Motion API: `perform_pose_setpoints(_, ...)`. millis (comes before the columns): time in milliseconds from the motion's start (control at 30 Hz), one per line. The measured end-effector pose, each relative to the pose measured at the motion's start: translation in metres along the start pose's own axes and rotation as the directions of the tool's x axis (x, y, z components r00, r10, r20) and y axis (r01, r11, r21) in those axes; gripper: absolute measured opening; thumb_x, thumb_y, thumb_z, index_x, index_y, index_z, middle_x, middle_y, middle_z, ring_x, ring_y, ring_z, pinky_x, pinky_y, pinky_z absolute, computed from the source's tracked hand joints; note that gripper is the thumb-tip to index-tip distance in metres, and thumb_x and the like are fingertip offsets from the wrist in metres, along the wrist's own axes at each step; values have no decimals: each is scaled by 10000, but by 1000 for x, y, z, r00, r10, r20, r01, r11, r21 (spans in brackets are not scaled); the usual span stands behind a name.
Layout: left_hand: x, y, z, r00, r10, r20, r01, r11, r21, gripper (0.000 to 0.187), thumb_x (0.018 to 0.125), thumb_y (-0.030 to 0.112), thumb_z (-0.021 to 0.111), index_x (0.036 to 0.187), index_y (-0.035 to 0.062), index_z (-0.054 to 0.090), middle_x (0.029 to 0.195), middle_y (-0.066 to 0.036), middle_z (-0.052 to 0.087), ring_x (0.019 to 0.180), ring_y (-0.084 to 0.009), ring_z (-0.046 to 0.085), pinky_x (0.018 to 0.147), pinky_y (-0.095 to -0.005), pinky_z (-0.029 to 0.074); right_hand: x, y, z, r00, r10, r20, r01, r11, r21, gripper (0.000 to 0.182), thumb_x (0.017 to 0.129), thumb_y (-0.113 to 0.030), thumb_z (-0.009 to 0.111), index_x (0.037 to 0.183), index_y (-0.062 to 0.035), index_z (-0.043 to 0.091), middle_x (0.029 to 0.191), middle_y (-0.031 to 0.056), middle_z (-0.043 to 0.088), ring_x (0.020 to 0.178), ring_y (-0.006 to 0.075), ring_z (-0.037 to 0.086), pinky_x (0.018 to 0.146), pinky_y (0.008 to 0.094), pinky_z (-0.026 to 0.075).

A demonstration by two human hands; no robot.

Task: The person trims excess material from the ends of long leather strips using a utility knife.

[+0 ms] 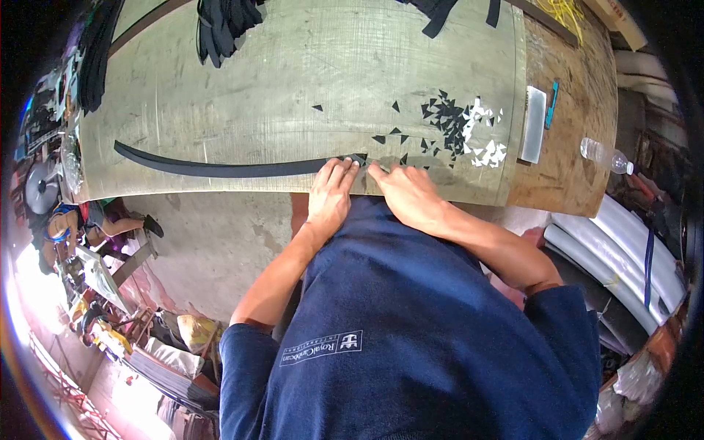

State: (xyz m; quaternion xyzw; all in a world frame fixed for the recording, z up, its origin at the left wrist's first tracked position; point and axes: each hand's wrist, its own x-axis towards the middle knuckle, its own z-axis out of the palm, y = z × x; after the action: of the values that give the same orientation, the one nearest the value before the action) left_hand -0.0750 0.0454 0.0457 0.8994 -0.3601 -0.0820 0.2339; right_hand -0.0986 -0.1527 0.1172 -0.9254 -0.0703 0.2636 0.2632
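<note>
Black strip [220,167], long, flat, curved

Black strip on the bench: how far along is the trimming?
Done: a pile of black and white triangular offcuts lies on the bench, so many ends look already cut. In hand: the left hand and right hand press on the near end of the long black strip. Left: a heap of black strips at the far edge looks unprocessed.
</note>
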Motion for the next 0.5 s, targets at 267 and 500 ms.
perform_pose_setpoints(267,-6,-4,4,999,37,-19,-36,999,16,496,731,-17,578,1225,0,622,1225,-122,600,1165,-303,535,1013,-412,457,-7,4,11,997,-3,-74,6,999,38,421,819,6,536,1239,-18,554,750,249,647,714,436,675,620,510,542)
perform_pose_setpoints(500,-2,-2,1,999,50,-13,-50,998,42,429,784,4,578,1210,9,629,1219,-130,605,1161,-326,535,1001,-412,462,-12,30,3,978,163,-133,-107,929,355,265,946,-49,514,1205,-14,563,706,255,614,651,403,648,589,490,478)
